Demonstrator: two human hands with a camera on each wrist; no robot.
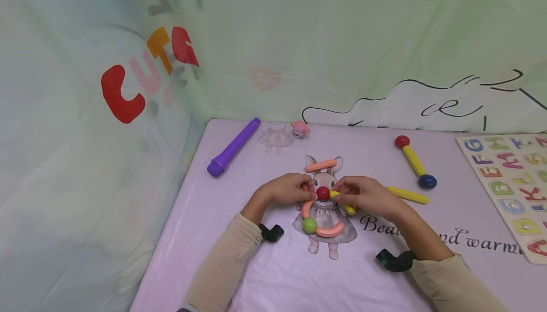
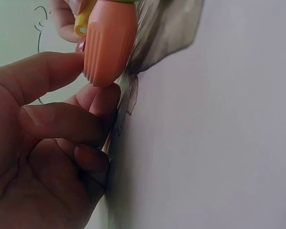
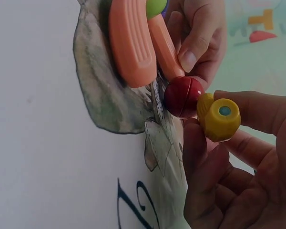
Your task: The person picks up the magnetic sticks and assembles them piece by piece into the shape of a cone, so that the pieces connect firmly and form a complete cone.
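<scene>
Over the printed rabbit, my left hand (image 1: 292,188) pinches the upper end of a curved orange rod (image 1: 306,209) beside a red ball (image 1: 323,193). That rod meets a green ball (image 1: 309,225), from which a second curved orange rod (image 1: 332,231) extends right. My right hand (image 1: 371,197) pinches a yellow rod (image 3: 224,118) between thumb and fingers, one part of it against the red ball. In the right wrist view, a small blue-green spot shows in the yellow rod's end. Whether the ball is firmly joined to the rods I cannot tell.
An orange rod (image 1: 321,165) lies above the rabbit's head. On the right are a yellow rod (image 1: 408,195), another yellow rod (image 1: 413,160) with red and blue balls, and a letter board (image 1: 491,184). A purple toy microphone (image 1: 234,147) and a small pink figure (image 1: 300,129) lie farther back.
</scene>
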